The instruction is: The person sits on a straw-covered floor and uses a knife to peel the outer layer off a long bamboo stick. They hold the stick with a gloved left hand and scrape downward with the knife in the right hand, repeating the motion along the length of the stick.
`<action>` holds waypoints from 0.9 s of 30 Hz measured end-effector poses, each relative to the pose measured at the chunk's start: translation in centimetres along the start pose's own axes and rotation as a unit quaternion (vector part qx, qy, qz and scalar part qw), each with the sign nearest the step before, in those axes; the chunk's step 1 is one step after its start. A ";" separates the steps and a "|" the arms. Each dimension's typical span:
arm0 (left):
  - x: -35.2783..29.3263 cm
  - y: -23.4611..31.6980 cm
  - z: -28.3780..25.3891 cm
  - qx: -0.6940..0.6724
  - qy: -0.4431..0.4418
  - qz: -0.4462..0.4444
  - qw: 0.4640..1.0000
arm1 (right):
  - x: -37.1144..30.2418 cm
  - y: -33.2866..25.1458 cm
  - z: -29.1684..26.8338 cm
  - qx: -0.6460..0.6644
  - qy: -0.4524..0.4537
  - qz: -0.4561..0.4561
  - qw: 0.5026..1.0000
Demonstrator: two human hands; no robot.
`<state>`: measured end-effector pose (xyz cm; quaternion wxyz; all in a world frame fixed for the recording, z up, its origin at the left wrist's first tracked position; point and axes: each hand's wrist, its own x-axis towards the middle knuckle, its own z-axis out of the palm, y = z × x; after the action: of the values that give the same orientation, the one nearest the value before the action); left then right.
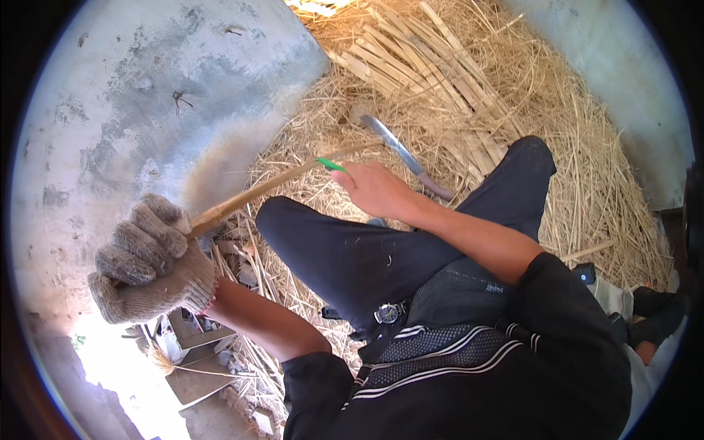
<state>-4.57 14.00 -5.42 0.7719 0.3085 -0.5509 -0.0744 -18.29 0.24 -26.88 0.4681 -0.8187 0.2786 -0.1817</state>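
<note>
My left hand, in a grey knitted glove, is closed round the near end of a long tan bamboo strip. The strip slants up and to the right, past my knee. My bare right hand is closed on a small green tool, whose green end shows beside the strip; its working part is hidden, and I cannot tell if it touches. Just beyond that hand, a large knife with a curved steel blade and brownish handle lies on the straw.
Split bamboo strips lie fanned over straw and shavings at the far side. A stained pale wall stands left, another right. A watch rests by my lap. Part of another person shows at right.
</note>
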 end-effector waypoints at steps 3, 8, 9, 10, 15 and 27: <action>-0.4 -0.8 0.3 -0.013 0.019 -0.008 1.000 | -1.9 -1.5 0.4 0.010 0.048 -0.035 0.998; -0.2 -0.5 -0.3 -0.004 0.003 -0.010 1.000 | -1.3 -2.7 1.3 -0.048 0.105 -0.056 0.992; -0.3 -0.5 -0.6 0.006 0.026 -0.018 0.999 | -1.7 -2.6 1.7 -0.055 0.101 -0.058 0.992; -0.1 -0.5 -0.7 0.011 0.046 -0.017 0.999 | -1.9 -2.3 1.7 -0.067 0.104 -0.066 0.990; 0.1 0.0 -1.4 -0.064 -0.015 -0.027 0.997 | -2.4 -2.1 1.5 -0.075 0.079 -0.051 0.993; 0.1 0.7 6.7 0.000 0.168 -0.113 0.979 | -4.7 -2.6 -0.9 -0.040 0.102 -0.072 0.991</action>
<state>-10.70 11.82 -3.58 0.8400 0.3771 -0.3748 -0.1084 -21.69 3.64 -24.38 0.3895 -0.8323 0.2718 -0.2859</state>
